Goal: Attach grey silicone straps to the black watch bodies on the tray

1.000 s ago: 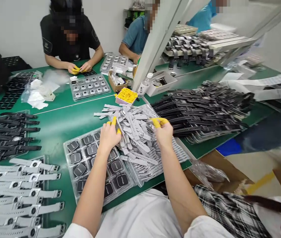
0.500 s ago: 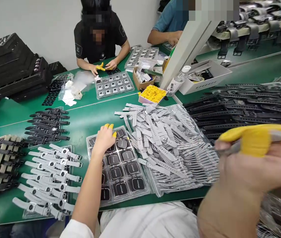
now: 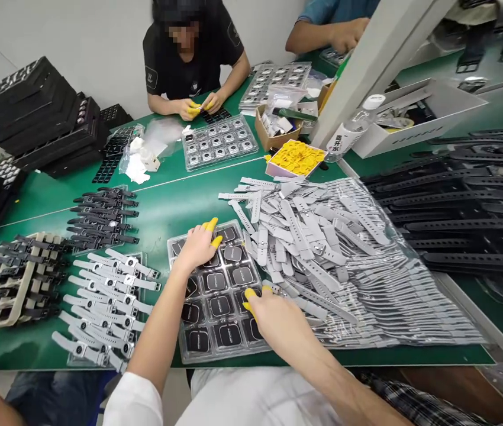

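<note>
A clear plastic tray (image 3: 216, 357) lies at the table's near edge, its compartments holding dark square watch faces (image 3: 228, 333). My left hand (image 3: 198, 245), with yellow finger cots on the fingertips, rests over the tray's upper part, thumb and fingers apart. Lower down, my right hand (image 3: 276, 313) reaches to the tray's right side. Its yellow-tipped fingers are bent and somewhat apart above a watch face; I see nothing held, though the palm side is hidden. Loose grey watch straps (image 3: 296, 228) lie in a heap just beyond the right hand.
Rows of bagged straps (image 3: 402, 296) extend to the right, near black straps (image 3: 464, 219). Assembled grey watches (image 3: 109, 302) and black watches (image 3: 103, 216) lie left. Farther back are a box of yellow finger cots (image 3: 298, 158), a water bottle (image 3: 353, 127) and a co-worker (image 3: 193, 59).
My right hand, raised and blurred at the right before, has come down and left onto the tray. My left hand stays over the tray. The view has shifted slightly.
</note>
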`<state>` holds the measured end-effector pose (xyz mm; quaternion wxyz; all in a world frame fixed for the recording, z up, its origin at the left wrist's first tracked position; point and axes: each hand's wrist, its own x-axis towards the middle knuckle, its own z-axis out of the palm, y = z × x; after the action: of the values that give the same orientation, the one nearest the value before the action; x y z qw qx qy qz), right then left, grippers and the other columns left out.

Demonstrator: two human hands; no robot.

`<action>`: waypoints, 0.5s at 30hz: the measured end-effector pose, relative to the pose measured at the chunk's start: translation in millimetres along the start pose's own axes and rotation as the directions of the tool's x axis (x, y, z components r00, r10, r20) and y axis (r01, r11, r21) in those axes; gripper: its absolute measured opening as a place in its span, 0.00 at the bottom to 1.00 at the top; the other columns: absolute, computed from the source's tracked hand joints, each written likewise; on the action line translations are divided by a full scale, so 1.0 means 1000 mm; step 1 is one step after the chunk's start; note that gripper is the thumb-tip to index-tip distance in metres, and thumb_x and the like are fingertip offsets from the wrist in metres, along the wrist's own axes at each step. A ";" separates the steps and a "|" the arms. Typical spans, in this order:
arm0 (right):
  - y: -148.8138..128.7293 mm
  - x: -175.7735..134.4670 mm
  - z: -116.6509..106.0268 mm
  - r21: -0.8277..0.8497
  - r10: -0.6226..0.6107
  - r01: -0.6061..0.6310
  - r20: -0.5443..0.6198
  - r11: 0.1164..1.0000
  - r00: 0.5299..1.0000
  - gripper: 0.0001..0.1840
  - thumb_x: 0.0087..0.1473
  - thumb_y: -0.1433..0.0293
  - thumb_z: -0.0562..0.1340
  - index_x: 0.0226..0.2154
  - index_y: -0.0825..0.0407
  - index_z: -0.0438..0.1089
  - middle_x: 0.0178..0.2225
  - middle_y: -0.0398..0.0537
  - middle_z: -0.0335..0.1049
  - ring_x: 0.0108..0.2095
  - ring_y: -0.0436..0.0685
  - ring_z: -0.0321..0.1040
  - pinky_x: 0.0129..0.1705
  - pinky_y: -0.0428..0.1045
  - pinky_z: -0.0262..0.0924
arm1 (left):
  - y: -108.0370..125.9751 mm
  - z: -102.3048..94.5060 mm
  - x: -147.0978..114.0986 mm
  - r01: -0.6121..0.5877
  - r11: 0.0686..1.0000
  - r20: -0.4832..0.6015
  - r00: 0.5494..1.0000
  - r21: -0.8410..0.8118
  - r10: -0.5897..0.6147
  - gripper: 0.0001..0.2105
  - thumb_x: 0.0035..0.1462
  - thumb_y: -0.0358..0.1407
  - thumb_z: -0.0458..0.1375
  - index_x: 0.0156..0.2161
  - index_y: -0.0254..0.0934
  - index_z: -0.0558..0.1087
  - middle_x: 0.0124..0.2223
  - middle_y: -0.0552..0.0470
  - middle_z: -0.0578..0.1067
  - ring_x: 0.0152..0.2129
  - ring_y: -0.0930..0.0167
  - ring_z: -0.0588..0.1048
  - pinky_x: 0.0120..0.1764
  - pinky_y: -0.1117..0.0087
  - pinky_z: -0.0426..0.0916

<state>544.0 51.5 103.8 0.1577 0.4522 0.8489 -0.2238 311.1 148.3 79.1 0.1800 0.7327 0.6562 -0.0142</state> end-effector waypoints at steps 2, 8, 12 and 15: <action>-0.006 -0.001 0.002 -0.018 -0.013 0.013 -0.002 1.000 1.000 0.17 0.63 0.83 0.52 0.45 0.54 0.72 0.36 0.57 0.75 0.32 0.59 0.79 0.29 0.48 0.57 | -0.004 -0.003 -0.005 -0.037 0.999 -0.013 0.999 -0.031 0.036 0.26 0.70 0.42 0.51 0.69 0.35 0.59 0.58 0.38 0.73 0.55 0.56 0.71 0.57 0.54 0.65; -0.022 -0.001 0.003 0.015 -0.107 0.107 0.041 0.994 0.993 0.15 0.63 0.82 0.54 0.45 0.52 0.71 0.37 0.56 0.76 0.31 0.58 0.78 0.28 0.47 0.55 | -0.005 -0.012 -0.023 -0.099 0.986 0.030 0.995 0.133 0.096 0.21 0.70 0.41 0.52 0.65 0.47 0.67 0.65 0.41 0.68 0.53 0.55 0.72 0.56 0.50 0.66; -0.013 -0.005 -0.007 0.079 -0.182 0.178 0.050 0.981 0.982 0.09 0.66 0.76 0.57 0.43 0.51 0.71 0.34 0.53 0.77 0.31 0.59 0.77 0.29 0.48 0.54 | 0.011 -0.012 -0.026 -0.109 0.956 0.007 0.994 0.274 0.112 0.20 0.69 0.38 0.53 0.63 0.42 0.70 0.66 0.38 0.68 0.59 0.51 0.67 0.60 0.43 0.61; -0.002 -0.005 -0.017 0.202 -0.215 0.219 -0.039 0.955 0.976 0.05 0.67 0.71 0.57 0.40 0.51 0.69 0.32 0.49 0.76 0.29 0.56 0.72 0.30 0.49 0.52 | 0.025 -0.008 -0.018 -0.131 0.933 -0.040 0.987 0.335 0.153 0.14 0.67 0.33 0.53 0.53 0.32 0.75 0.59 0.35 0.73 0.57 0.51 0.69 0.61 0.42 0.60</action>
<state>543.9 56.4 121.1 0.0778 0.3719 0.8670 -0.3224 331.4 131.3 97.2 0.0332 0.7981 0.5952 -0.0872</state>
